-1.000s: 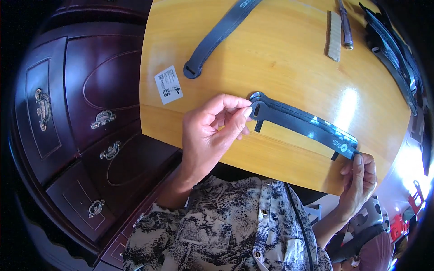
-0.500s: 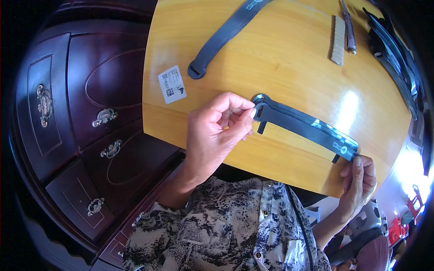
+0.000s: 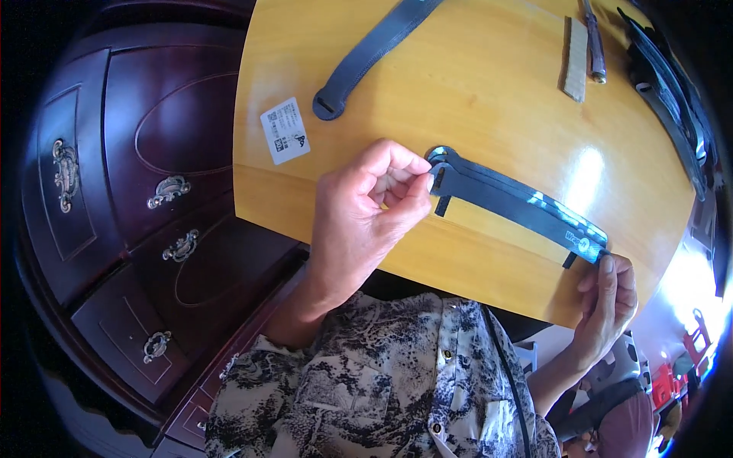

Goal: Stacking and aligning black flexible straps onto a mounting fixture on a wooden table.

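A dark grey hook-and-loop strap (image 3: 511, 210) is stretched between my hands, with a rounded, slotted end on the left. My left hand (image 3: 374, 195) pinches that slotted end between thumb and fingers. The other end, near a pale printed mark, is gripped by my right hand (image 3: 608, 294) between thumb and fingers. Just behind it, partly covered, lies at least one more strap (image 3: 443, 155) with a similar round end. Short black tabs (image 3: 442, 206) show below the held strap. Farther back on the table rests a separate grey strap (image 3: 366, 61), its slotted end toward me.
The yellow wooden table (image 3: 473, 99) holds a white label card (image 3: 285, 130) at left. A flat tan strip (image 3: 574, 61) and a dark slim tool (image 3: 595, 46) lie at the far right, beside a heap of black straps (image 3: 672, 99). Dark wooden drawers (image 3: 175, 137) stand left.
The whole view has shifted slightly, the table's contents appearing a little higher. Both hands keep their hold on the strap, which has tilted slightly at its right end.
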Tool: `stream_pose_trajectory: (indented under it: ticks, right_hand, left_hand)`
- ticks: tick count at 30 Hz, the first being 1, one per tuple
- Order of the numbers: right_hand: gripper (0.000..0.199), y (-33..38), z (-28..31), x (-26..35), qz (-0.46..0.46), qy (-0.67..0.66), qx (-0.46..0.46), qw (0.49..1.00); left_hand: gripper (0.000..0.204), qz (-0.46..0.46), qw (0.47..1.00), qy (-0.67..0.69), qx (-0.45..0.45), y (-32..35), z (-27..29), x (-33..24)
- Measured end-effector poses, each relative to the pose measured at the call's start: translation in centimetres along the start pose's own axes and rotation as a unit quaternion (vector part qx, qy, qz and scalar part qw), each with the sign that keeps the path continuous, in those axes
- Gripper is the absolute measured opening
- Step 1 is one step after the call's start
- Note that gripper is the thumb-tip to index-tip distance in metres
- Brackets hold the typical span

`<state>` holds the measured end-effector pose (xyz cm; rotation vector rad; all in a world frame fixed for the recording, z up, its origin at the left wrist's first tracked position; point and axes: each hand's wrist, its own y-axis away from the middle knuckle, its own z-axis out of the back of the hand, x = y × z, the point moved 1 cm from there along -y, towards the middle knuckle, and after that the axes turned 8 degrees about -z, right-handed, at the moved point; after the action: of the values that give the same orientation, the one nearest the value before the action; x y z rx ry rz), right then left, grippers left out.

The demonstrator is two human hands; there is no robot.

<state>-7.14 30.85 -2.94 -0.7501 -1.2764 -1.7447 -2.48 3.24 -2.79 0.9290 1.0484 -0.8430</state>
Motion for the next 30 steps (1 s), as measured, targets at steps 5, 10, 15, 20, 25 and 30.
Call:
stream_pose_trajectory:
  ticks: [5,10,15,20,25,30]
  right_hand:
    - [0.019,-0.03,0.0,-0.01,-0.001,0.001,-0.002,1.0]
    - [0.017,-0.02,0.04,0.35,-0.009,-0.004,0.01,1.0]
    - [0.017,-0.03,-0.08,0.47,-0.006,-0.009,0.017,1.0]
    - [0.017,-0.04,0.02,0.35,-0.003,-0.013,0.018,1.0]
    - [0.016,-0.08,0.01,0.26,-0.007,-0.011,0.017,1.0]
    - [0.017,-0.01,-0.02,0.37,-0.007,0.001,0.009,1.0]
  left_hand:
    - [0.008,-0.01,1.0,-0.008,0.003,0.09,-0.04,-0.04]
    - [0.007,-0.006,1.0,-0.011,0.008,0.02,0.02,-0.2]
    - [0.007,-0.005,1.0,-0.023,0.001,-0.01,0.01,-0.41]
    - [0.008,0.0,1.0,-0.024,0.003,-0.09,0.0,-0.47]
    - [0.008,0.011,1.0,-0.025,0.007,-0.18,0.06,-0.45]
    - [0.008,0.014,1.0,-0.027,0.009,-0.31,-0.05,-0.73]
